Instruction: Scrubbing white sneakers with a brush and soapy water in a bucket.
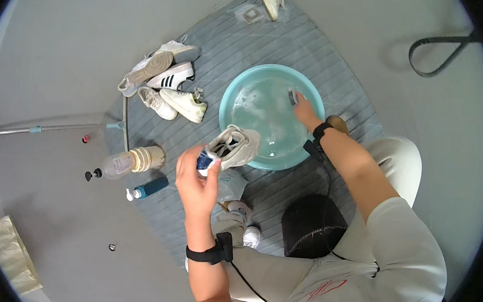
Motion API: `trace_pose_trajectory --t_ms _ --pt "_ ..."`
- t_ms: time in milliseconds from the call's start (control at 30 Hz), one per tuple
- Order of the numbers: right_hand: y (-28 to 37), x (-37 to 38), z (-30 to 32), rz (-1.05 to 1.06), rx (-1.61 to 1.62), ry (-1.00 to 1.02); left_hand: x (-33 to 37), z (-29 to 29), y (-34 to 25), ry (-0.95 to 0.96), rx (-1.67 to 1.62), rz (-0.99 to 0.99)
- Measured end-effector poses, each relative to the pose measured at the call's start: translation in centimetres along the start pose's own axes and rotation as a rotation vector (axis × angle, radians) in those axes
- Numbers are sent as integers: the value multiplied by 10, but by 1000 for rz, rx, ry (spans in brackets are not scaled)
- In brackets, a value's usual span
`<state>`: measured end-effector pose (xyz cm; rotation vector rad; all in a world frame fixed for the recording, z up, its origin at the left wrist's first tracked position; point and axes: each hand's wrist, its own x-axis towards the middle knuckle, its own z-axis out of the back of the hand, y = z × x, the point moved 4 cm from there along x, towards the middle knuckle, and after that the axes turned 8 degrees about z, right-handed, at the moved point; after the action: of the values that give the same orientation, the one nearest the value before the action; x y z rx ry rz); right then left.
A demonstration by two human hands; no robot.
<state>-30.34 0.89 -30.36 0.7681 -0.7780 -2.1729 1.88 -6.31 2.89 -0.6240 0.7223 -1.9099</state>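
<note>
Grey floor [344,74] carries a turquoise basin [226,104]; at its lower left, the left hand [195,182] wraps its grip around a white sneaker [243,149], while the right hand [306,110] closes around a small brush [293,96]. Scrubbing seems underway; whether the upper-left sneakers [170,77] are washed is unclear.

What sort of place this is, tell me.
Probably a washroom: a square drain sits in the grey floor, a long-handled floor tool is at left, and a turquoise basin holds cloudy water.

White short-sleeved shirt [378,292], 2 black wrist straps [223,247]
</note>
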Motion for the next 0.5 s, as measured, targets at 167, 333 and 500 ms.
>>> trace_pose_trajectory --t_ms 167,333,500 --pt "27 29 -41 87 38 -97 8 8 14 2 72 55" --pt "59 36 -76 206 66 -92 13 18 29 0 146 135" --pt "71 32 -108 250 54 -40 12 34 40 -74 87 225"
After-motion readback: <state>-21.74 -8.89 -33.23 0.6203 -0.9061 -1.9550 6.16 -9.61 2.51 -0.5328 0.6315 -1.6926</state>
